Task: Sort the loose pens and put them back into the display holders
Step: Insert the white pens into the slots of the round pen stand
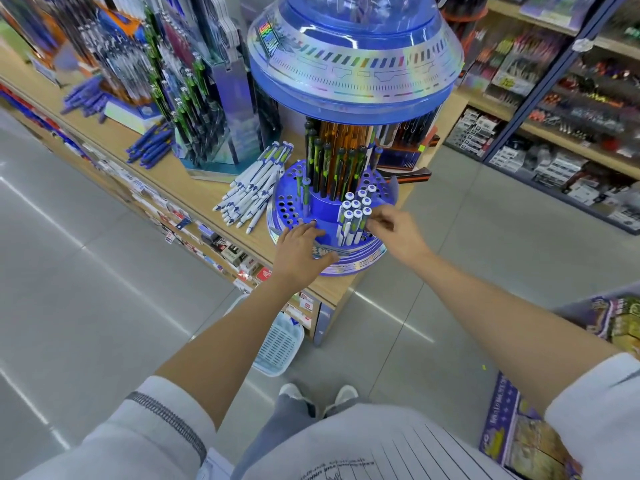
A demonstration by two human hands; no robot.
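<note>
A round blue display holder with many holes stands at the corner of a wooden counter. Several white-and-blue pens stand in its front-right holes, and dark green pens fill its middle. A heap of loose white-and-blue pens lies on the counter to its left. My left hand rests on the holder's front rim with fingers spread flat. My right hand reaches in from the right, its fingertips pinching one of the standing white pens.
Tall pen displays and heaps of blue pens fill the counter's back left. Stocked shelves line the right. A pale basket sits on the grey floor by the counter's end. Purple boxes lie at lower right.
</note>
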